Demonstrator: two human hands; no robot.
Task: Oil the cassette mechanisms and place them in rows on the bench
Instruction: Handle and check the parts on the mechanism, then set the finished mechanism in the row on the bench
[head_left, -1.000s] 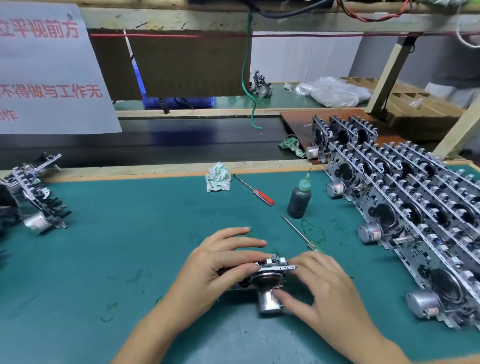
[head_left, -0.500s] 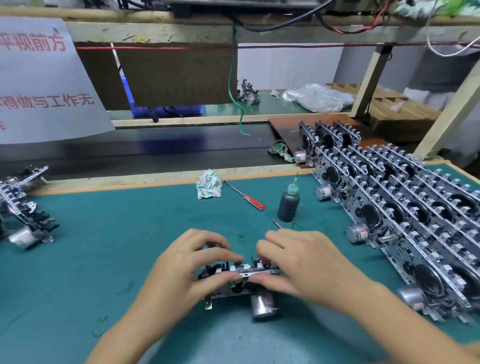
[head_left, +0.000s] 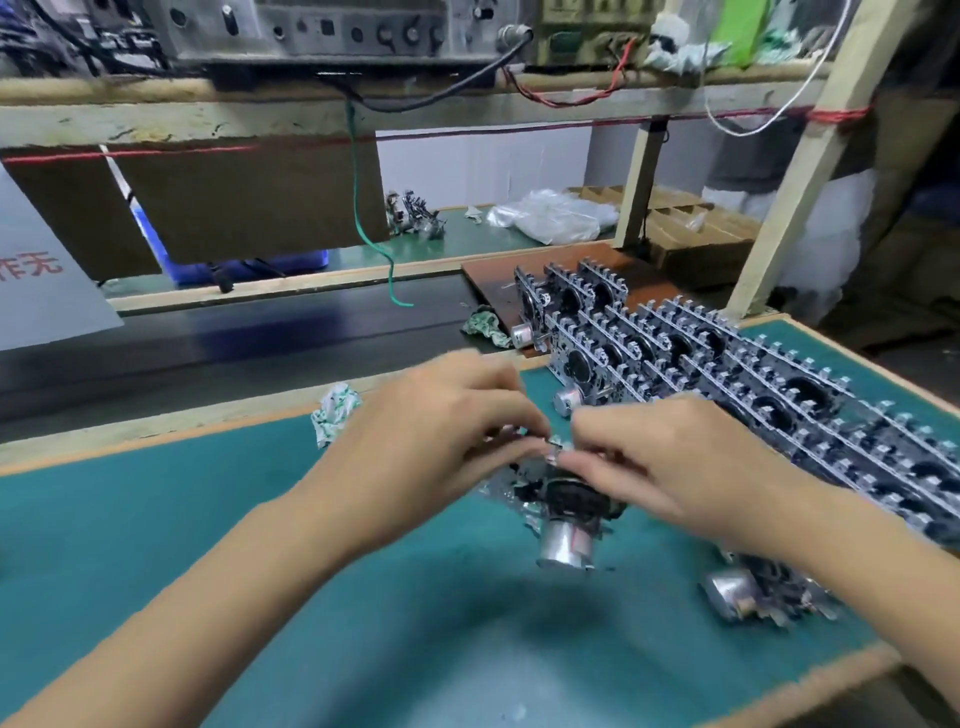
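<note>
Here both hands meet over the green-matted worktop (head_left: 156, 519), holding one small metal cassette mechanism (head_left: 558, 499) between them, lifted just above the mat. The left hand (head_left: 436, 447) curls its fingers over the top left edge of the mechanism, and the right hand (head_left: 670, 462) pinches the top right edge with curled fingers, so each grip is narrow and holding the mechanism. The mechanism's round silver motor can (head_left: 566, 543) points down and toward the camera, below the fingers. The picture is motion-blurred round the fingertips, so the exact contact points cannot be told.

To the right, long rows of finished black and silver cassette mechanisms (head_left: 753, 395) stand upright on the worktop, close together, running away toward a brown board (head_left: 498, 275) at the far edge. One more mechanism with a silver motor (head_left: 753, 597) lies near the right forearm, at the near end of the rows. A crumpled white and green paper scrap (head_left: 332, 415) rests near the far edge of the mat, left of the hands, and a similar scrap (head_left: 483, 325) lies beside the brown board
</note>
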